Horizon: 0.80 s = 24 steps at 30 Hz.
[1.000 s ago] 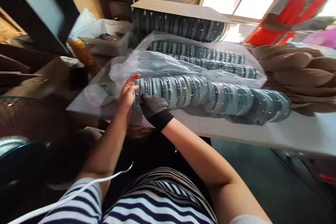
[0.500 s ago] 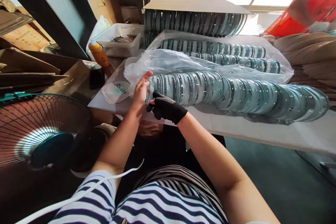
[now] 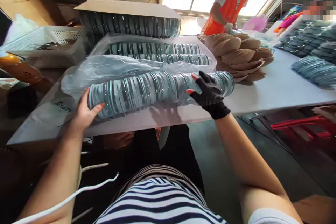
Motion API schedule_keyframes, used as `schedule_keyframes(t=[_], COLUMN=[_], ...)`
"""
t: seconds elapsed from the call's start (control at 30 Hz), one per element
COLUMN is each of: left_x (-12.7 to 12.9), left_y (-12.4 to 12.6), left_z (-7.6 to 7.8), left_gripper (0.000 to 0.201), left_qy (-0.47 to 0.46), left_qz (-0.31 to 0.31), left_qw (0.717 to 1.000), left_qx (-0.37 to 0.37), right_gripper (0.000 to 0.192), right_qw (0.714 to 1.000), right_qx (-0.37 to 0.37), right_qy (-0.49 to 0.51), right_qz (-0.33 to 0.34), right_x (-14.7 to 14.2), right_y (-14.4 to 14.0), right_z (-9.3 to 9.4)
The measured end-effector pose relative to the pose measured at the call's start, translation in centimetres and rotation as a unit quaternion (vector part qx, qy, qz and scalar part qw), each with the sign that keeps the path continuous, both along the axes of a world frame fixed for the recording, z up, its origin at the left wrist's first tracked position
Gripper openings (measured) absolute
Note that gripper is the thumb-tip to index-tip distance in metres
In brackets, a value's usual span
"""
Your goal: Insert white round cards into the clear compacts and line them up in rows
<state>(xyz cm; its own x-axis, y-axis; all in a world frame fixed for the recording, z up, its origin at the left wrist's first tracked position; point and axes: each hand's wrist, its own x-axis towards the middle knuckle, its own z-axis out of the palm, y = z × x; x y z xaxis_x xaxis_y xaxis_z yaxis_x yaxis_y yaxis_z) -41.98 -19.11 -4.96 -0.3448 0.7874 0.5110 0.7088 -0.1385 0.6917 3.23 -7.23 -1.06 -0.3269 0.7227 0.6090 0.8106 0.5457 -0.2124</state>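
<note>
Cupping one end, the left hand (image 3: 85, 113) is likely bracing plastic shells (image 3: 136, 92); the right hand (image 3: 210, 94), fingers wide, is spanning them.

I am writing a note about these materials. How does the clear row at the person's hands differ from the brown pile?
The clear row is shiny and see-through; the brown pile looks dull and opaque. The clear row stretches along the near edge of the table; the brown pile is a compact, layered heap. The left hand and gloved right hand are at the clear row, neither at the brown pile. Both contain many similar pieces.
</note>
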Motion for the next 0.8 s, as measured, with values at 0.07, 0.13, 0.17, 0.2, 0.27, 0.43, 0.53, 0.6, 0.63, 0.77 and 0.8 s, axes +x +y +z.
schedule_keyframes(t=[0.07,0.13,0.17,0.2,0.27,0.43,0.53,0.6,0.63,0.77,0.8], left_x=[1.4,4.9,7.3,9.8,14.6,20.8,21.3,21.5,21.5,20.0,18.8], left_y=[0.4,1.9,3.2,4.7,8.3,14.1,14.1,13.6,13.3,11.2,10.1], left_z=[2.7,5.4,6.4,7.1,7.6,5.8,4.8,4.7,4.9,6.1,6.3], left_gripper=[0.091,0.093,0.091,0.086,0.085,0.094,0.092,0.091,0.092,0.092,0.088], left_qy=[0.139,0.239,0.266,0.29,0.325,0.414,0.451,0.462,0.466,0.459,0.445], left_qz=[0.017,-0.019,-0.056,-0.098,-0.158,-0.182,-0.199,-0.201,-0.2,-0.187,-0.166], left_qw=[0.989,0.968,0.96,0.951,0.932,0.878,0.859,0.853,0.85,0.861,0.876], left_qx=[0.036,0.069,0.064,0.037,-0.033,-0.159,-0.139,-0.135,-0.139,-0.109,-0.079], right_gripper=[0.066,0.067,0.068,0.069,0.07,0.068,0.071,0.073,0.072,0.067,0.069], right_qw=[0.997,0.992,0.992,0.992,0.993,0.995,0.995,0.994,0.993,0.998,0.995], right_qx=[0.002,-0.01,-0.012,-0.011,-0.001,0.019,0.019,0.023,0.029,0.058,0.058], right_qy=[-0.08,-0.123,-0.129,-0.128,-0.116,-0.097,-0.092,-0.093,-0.09,0.001,0.044], right_qz=[0.003,0.01,0.01,0.008,0.003,0.019,0.033,0.057,0.066,-0.017,-0.071], right_x=[-0.5,-2.1,-2.8,-3.4,-3.8,-2.8,-3.0,-3.0,-2.6,2.8,4.9], right_y=[1.2,1.9,2.1,2.4,2.8,3.8,3.9,3.9,3.9,5.3,5.9], right_z=[-1.3,-2.4,-2.8,-3.1,-3.6,-4.6,-5.2,-5.3,-5.2,-4.5,-4.6])
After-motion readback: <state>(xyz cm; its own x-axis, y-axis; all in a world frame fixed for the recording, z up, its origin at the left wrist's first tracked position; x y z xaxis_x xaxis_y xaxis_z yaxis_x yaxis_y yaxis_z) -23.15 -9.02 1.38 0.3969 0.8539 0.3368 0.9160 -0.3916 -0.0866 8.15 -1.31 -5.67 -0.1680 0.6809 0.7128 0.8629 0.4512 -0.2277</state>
